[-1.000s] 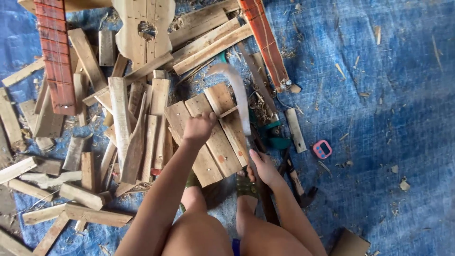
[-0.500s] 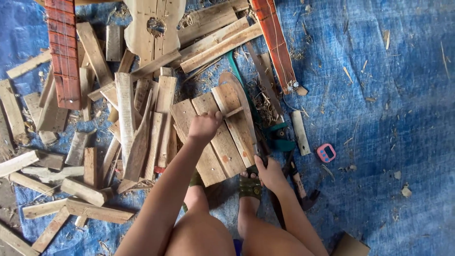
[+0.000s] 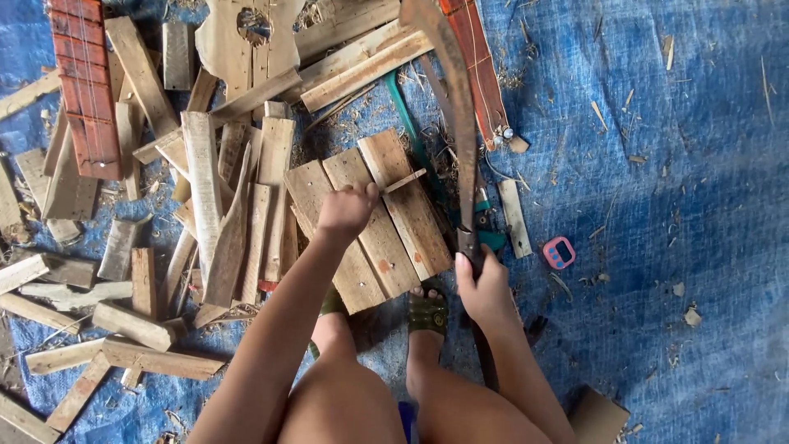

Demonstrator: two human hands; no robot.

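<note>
Fingers of the right hand [image 3: 485,284] wrapped tight round the handle of a long curved blade [image 3: 450,99], which rises away from the body, its tip near the top edge of view. Fingers of the left hand [image 3: 345,210] closed on the near end of a thin wood strip [image 3: 404,181]; the strip lies across a small pallet-like board [image 3: 370,218] of three planks side by side, set directly in front of the sandalled feet [image 3: 427,311].

Left of the board: loose heap of wood offcuts [image 3: 222,197], short slats and blocks overlapping at many angles. Upper left: red fretted instrument neck [image 3: 86,90]. Top centre: pale instrument body with round hole [image 3: 246,41]. Second red neck [image 3: 477,66] behind the blade. Green-handled tool [image 3: 415,144] beside the board, partly hidden.

Surface: blue tarpaulin [image 3: 674,164], creased, strewn with shavings and chips. Small pink object [image 3: 559,252] lies on it right of the blade handle. No walls in view.
</note>
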